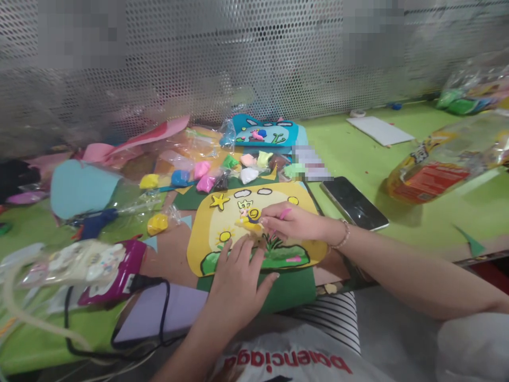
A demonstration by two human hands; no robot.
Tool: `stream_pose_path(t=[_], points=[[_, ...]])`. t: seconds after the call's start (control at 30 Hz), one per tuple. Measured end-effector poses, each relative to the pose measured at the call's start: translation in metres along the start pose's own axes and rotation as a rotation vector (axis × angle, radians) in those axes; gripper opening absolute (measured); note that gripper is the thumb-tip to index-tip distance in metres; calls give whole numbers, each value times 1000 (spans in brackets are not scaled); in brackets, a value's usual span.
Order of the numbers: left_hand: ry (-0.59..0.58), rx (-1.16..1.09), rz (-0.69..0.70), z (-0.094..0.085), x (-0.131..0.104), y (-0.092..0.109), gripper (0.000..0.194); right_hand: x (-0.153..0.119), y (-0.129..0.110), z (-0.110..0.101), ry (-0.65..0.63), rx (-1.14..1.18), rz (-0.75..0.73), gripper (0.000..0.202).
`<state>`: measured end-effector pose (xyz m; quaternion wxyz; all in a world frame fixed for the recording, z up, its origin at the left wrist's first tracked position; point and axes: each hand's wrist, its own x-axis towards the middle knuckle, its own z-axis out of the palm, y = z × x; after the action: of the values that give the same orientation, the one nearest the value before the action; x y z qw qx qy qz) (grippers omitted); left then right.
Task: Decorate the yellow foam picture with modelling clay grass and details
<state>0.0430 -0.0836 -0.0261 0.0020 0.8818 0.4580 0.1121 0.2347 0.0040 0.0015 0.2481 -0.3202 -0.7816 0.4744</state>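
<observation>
A yellow paper picture (202, 225) with rounded edges lies in front of me, decorated with clay: a star (220, 200), outlined clouds, green grass (274, 259) and a snail (250, 216) with a yellow body and spiral shell. My right hand (284, 220) is closed in a pinch at the snail's right side. A small pink tool (285, 213) pokes out between its fingers; its tip is hidden. My left hand (240, 273) rests palm down, fingers apart, over the picture's lower edge, fingertips just below the snail. Dark green paper (290, 289) lies underneath.
Several wrapped clay lumps (204, 183) sit behind the picture, near a blue clay picture (266, 132). To the right are a phone (353, 202) and a plastic bottle (433, 170). A purple packet (133, 260) and black cord (167, 307) lie left. A perforated metal panel (199, 63) stands behind.
</observation>
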Motion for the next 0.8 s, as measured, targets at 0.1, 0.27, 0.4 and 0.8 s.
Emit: stream_pose_path(t=[0.1, 0.27, 0.4, 0.8], points=[[-10, 7, 47, 3, -1, -2, 53, 1, 0, 0, 0, 8, 29, 33], [-49, 44, 83, 5, 0, -4, 63, 1, -5, -2, 54, 18, 39, 34], [-77, 41, 65, 3, 0, -3, 59, 3, -3, -8, 112, -9, 123, 39], [-79, -10, 52, 0, 9, 13, 63, 6, 3, -9, 116, -100, 161, 40]])
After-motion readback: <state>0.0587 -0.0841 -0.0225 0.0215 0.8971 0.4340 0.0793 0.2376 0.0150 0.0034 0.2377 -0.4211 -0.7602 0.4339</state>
